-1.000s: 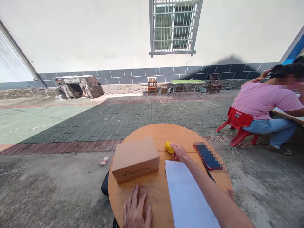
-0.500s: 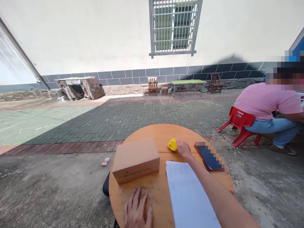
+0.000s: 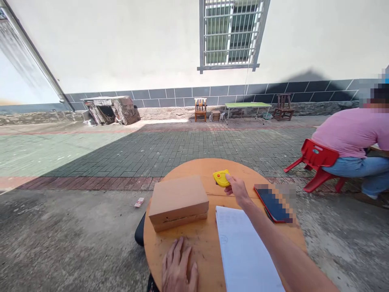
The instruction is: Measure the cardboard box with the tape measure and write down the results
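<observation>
My right hand [image 3: 238, 189] pinches a yellow tape measure [image 3: 221, 178] with a red button, over the far part of the round wooden table [image 3: 194, 166]. Flat on the tabletop near the front edge lies my left hand [image 3: 178, 265], fingers spread and holding nothing. Just beyond it sits a closed brown cardboard box [image 3: 180, 198], its near side marked by a ragged seam. White paper sheets [image 3: 243, 247] lie under my right forearm, which covers part of them. To the right of that arm is a dark tablet [image 3: 272, 202] with a red edge.
A person in a pink shirt [image 3: 352, 129] sits on a red plastic chair [image 3: 319, 156] at the right. A small packet [image 3: 139, 202] lies on the concrete left of the table. By the far wall stand a green table [image 3: 247, 105] and wooden chairs [image 3: 200, 109].
My right hand has turned the tape measure, and it now looks tilted and raised from the tabletop. The whole view has shifted slightly. My left hand stays flat in place.
</observation>
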`<state>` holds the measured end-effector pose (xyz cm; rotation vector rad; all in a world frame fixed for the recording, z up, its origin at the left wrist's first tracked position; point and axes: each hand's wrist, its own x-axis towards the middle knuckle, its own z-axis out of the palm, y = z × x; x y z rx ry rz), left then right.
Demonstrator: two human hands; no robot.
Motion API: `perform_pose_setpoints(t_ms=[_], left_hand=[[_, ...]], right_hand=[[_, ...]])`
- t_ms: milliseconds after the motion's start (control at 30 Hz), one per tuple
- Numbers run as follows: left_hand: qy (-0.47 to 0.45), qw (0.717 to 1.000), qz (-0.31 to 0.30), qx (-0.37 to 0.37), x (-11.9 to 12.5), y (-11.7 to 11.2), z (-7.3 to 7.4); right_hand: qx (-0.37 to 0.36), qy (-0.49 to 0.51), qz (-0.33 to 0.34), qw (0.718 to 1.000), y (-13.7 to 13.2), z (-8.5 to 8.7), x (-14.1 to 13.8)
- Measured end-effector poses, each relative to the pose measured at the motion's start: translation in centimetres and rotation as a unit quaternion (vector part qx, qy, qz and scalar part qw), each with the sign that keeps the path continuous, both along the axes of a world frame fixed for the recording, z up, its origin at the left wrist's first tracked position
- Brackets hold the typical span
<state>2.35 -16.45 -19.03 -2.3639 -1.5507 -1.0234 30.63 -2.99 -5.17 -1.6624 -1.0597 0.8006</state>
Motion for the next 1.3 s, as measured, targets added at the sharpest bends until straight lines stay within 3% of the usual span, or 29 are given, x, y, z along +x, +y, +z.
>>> perform_pose_setpoints(t_ms=[167,267,400,633,733,833,1067,1300], left_hand=[[0.024,1.000,-0.009,-0.002,-0.3,0.2,-0.1],[0.022,1.000,-0.006,0.002,-0.2,0.2,0.0],[-0.010,1.000,0.014,-0.013,0.5,-0.2,0.6],[-0.066,0.996,0.036,-0.054,1.0,-0.9,1.7],[-0.098,0.990,0.066,-0.077,1.3,-1.2,2.2],[-0.111,0.985,0.074,-0.111,1.5,-1.1,2.5],[-0.155,0.954,0.053,-0.249,-0.2,1.9,2.9],[-0.172,0.945,0.052,-0.274,-1.2,4.3,4.3]], right_hand=[[0.014,0.003,0.133,0.991,0.3,4.1,-6.1],[-0.015,-0.034,0.187,0.982,0.7,4.8,-9.6],[-0.017,-0.122,0.190,0.974,1.1,4.7,-12.1],[0.000,-0.276,0.132,0.952,0.1,5.4,-10.5],[-0.004,-0.305,0.105,0.946,-1.0,5.2,-9.2],[-0.018,-0.308,0.121,0.944,-2.3,4.6,-8.6],[-0.032,-0.287,0.114,0.951,-4.8,2.8,-9.4],[-0.017,-0.262,0.093,0.960,-6.5,2.3,-10.2]])
